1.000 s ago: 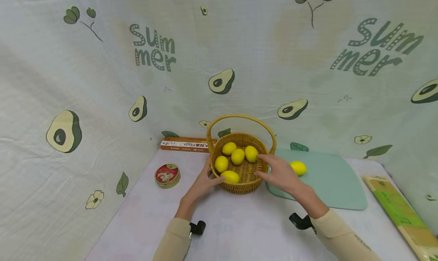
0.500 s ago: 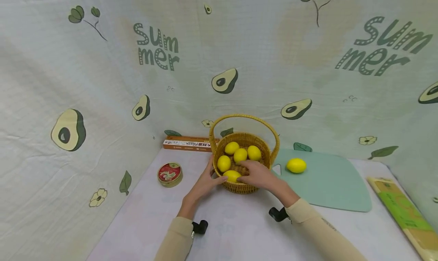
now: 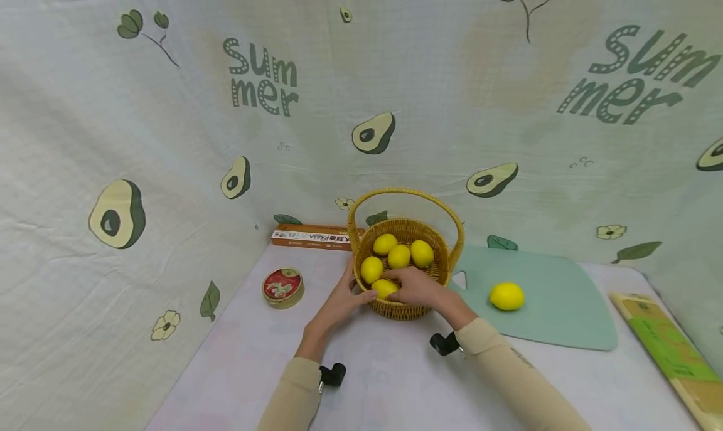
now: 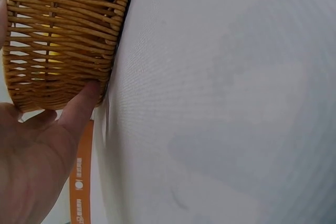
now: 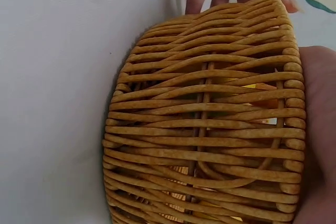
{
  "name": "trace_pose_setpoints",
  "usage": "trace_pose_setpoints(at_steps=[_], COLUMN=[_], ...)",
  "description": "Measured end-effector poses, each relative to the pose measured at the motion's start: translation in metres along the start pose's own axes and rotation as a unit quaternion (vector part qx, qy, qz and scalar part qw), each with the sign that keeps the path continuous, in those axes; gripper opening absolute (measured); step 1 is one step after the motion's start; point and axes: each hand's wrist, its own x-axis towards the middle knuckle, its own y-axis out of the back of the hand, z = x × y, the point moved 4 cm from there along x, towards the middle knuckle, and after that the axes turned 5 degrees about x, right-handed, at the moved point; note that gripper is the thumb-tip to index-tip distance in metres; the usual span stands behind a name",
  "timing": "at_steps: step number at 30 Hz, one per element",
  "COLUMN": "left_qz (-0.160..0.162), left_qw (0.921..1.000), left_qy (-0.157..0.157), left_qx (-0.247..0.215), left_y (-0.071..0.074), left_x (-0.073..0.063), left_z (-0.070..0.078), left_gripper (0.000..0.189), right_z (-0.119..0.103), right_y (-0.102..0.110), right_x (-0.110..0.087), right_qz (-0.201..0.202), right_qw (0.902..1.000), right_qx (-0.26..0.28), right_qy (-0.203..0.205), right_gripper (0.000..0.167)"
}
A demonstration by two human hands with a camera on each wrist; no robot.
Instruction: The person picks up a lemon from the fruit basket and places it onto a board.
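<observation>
The wicker basket [image 3: 400, 309] stands on the table with its handle raised and several lemons inside. My left hand [image 3: 341, 300] holds its left side, thumb at the front rim and fingers along the outer wall. In the left wrist view the fingertips [image 4: 86, 98] touch the woven side. My right hand [image 3: 420, 289] reaches over the front right rim and pinches the front lemon [image 3: 384, 288] between thumb and fingers. That grip is hidden behind the weave in the right wrist view. Another lemon [image 3: 507, 296] lies by itself on the pale green cutting board [image 3: 565, 312].
Left of the basket sits a round tin [image 3: 282, 287] with a red lid. Behind it an orange and white pasta box [image 3: 310, 237] lies along the cloth backdrop [image 3: 418, 73]. A long green and yellow packet [image 3: 666, 343] lies at the right edge of the table.
My right hand has moved left from the basket's right side to the front lemon. The lemon on the cutting board has rolled toward the front right. My left hand stays at the basket.
</observation>
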Motion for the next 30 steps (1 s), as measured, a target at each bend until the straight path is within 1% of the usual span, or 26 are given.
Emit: trace_pose_setpoints(at_steps=[6,12,19,25,30], left_qz=[-0.001,-0.002,-0.003,-0.003,-0.003], left_qw=[1.0,1.0,1.0,0.9999,0.9999], left_qy=[0.0,0.0,0.0,-0.002,-0.006], left_qx=[0.002,0.002,-0.003,-0.013,-0.009], left_y=[-0.002,-0.003,-0.004,-0.003,-0.001], left_x=[0.0,0.001,0.0,-0.002,-0.003], left_z=[0.001,0.002,0.002,0.003,0.005], left_gripper=[0.106,0.107,0.106,0.103,0.102], right_z=[0.002,0.001,-0.001,-0.002,-0.006], right_y=[-0.001,0.002,0.008,0.018,0.03], right_x=[0.002,0.0,-0.007,-0.013,-0.022], right_qz=[-0.006,0.006,0.016,0.028,0.038], right_qw=[0.9999,0.9997,0.9998,0.9992,0.999], right_qx=[-0.008,-0.006,0.002,-0.025,-0.025], right_qy=[0.01,0.022,0.015,0.013,-0.005], right_gripper=[0.041,0.04,0.047,0.05,0.054])
